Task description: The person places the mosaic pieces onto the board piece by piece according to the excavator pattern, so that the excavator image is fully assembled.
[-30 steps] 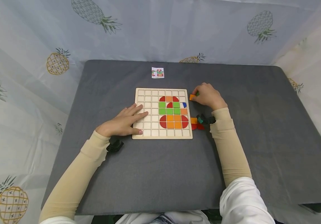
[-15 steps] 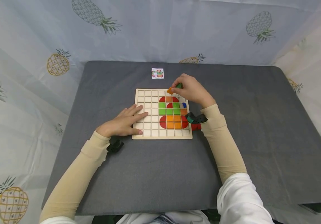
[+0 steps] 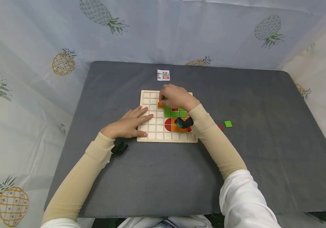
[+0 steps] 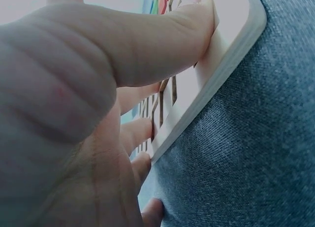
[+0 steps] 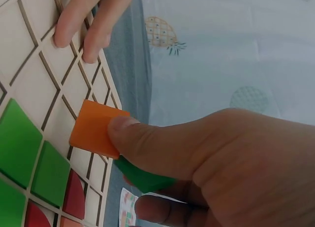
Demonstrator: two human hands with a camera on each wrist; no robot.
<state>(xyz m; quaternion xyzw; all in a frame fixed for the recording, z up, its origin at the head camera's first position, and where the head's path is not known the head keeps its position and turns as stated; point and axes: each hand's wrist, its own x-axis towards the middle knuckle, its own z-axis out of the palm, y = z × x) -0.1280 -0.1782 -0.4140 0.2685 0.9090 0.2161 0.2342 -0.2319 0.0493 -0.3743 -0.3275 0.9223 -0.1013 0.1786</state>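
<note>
A wooden grid board [image 3: 151, 136] lies on the table, its right part filled with red rounded, green [image 3: 175, 114] and orange pieces. My left hand [image 3: 126, 124] rests on the board's left side with fingers spread, the thumb [image 4: 162, 45] along the near rim in the left wrist view. Over the upper middle of the board is my right hand [image 3: 177, 95]. It pinches an orange square tile [image 5: 94, 127] between thumb and fingers, close over bare cells. A green piece [image 5: 140, 177] is also tucked behind that thumb, partly hidden by it.
A small printed card [image 3: 163, 75] with a coloured pattern lies beyond the board. Right of the board, a loose green tile [image 3: 228, 123] and a red piece [image 3: 220, 127] lie by the right forearm, which hides part of the board. A patterned curtain [image 3: 151, 31] hangs behind the table.
My right hand has moved left from beside the board to over its upper middle, carrying the orange tile and green piece. My left hand stays in place on the board.
</note>
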